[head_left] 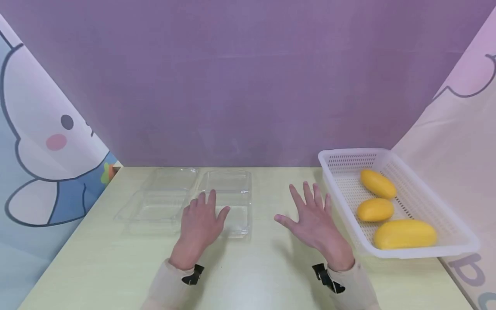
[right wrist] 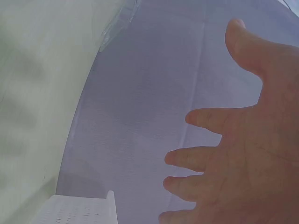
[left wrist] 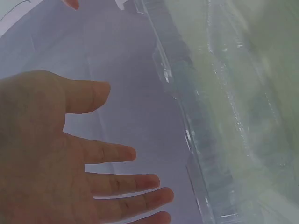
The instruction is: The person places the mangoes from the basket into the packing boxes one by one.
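Observation:
My left hand (head_left: 201, 226), fingers extended and thumb out, is over the near part of two clear plastic boxes. One clear box (head_left: 240, 219), with its lid raised at the back, lies just right of that hand; the other clear box (head_left: 155, 211) lies to its left, also opened out. In the left wrist view the transparent box wall (left wrist: 187, 116) runs beyond the fingertips. My right hand (head_left: 314, 219) has its fingers spread and holds nothing, left of a white basket (head_left: 348, 234). Inside the basket are a large yellow mango (head_left: 404, 234) and two smaller yellow mangoes (head_left: 375, 209).
A pale wooden table (head_left: 263, 275) carries everything. Behind it rises a purple cloth backdrop (head_left: 248, 86). Cartoon-printed sheets flank both sides, one (head_left: 46, 172) at the left and another (head_left: 461, 150) beside the basket. The basket sits at the table's right edge.

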A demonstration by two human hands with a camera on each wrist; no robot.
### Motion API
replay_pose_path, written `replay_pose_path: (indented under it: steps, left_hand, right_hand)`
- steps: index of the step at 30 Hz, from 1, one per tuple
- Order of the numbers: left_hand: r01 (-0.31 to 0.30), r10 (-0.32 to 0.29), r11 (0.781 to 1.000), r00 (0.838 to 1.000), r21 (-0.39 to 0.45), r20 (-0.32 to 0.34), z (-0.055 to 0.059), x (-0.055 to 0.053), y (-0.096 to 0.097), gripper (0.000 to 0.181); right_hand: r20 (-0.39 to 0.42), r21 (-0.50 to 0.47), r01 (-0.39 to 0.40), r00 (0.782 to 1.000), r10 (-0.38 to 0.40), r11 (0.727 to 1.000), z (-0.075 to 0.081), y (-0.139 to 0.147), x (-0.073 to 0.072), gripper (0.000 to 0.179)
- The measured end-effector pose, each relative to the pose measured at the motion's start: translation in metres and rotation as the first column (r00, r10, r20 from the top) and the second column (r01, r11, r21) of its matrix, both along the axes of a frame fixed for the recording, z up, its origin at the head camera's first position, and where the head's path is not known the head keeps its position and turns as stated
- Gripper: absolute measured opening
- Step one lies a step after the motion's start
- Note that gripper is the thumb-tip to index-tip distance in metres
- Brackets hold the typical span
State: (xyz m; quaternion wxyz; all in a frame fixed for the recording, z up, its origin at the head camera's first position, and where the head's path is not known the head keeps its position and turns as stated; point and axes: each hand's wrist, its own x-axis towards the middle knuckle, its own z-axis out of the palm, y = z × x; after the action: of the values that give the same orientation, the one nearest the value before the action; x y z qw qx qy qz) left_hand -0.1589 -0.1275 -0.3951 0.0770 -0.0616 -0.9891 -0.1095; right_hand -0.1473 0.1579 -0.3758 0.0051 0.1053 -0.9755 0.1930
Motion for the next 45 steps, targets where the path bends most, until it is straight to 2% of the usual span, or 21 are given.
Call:
replay_pose_path:
  steps: [6,10,15,22,28,30,39,45]
  left_hand:
    - [-0.039,0.039,0.999,0.999,-0.023,0.01,-0.004,-0.001,-0.006,0.065]
    - [-0.089,0.09,0.995,0.995,-0.033,0.037,-0.007,-0.001,-0.01,0.062]
    - [-0.133,0.133,0.991,0.99,-0.011,0.053,-0.009,-0.002,-0.013,0.055]
    - [-0.146,0.142,0.989,0.985,0.03,0.093,-0.016,-0.005,-0.017,0.05]
    - [-0.116,0.114,0.991,0.993,0.073,0.034,-0.021,-0.008,-0.021,0.022]
    - [-0.11,0.108,0.99,0.994,0.088,0.034,-0.022,-0.009,-0.024,0.018]
    - [-0.078,0.064,0.986,0.993,0.146,0.099,-0.022,-0.015,-0.029,0.033]
    - [-0.095,0.068,0.973,0.989,0.212,0.134,-0.021,-0.019,-0.03,0.045]
  right_hand:
    - [0.003,-0.002,0.003,1.0,-0.003,1.0,0.002,0.002,0.0,0.091]
    - [0.004,-0.008,0.0,1.0,0.0,1.0,0.002,0.003,0.001,0.091]
    - [0.007,-0.012,-0.001,1.0,0.001,1.0,0.002,0.003,0.001,0.091]
    - [0.006,-0.034,-0.008,1.0,0.008,0.999,0.003,0.002,0.0,0.089]
    - [0.005,-0.089,-0.012,1.0,0.013,0.996,0.002,0.003,-0.002,0.087]
    - [0.004,-0.111,-0.021,1.0,0.022,0.994,0.001,0.003,-0.003,0.086]
    - [0.004,-0.145,-0.019,1.0,0.02,0.989,-0.004,0.009,-0.006,0.085]
    - [0.002,-0.157,-0.014,1.0,0.014,0.987,-0.004,0.014,-0.007,0.084]
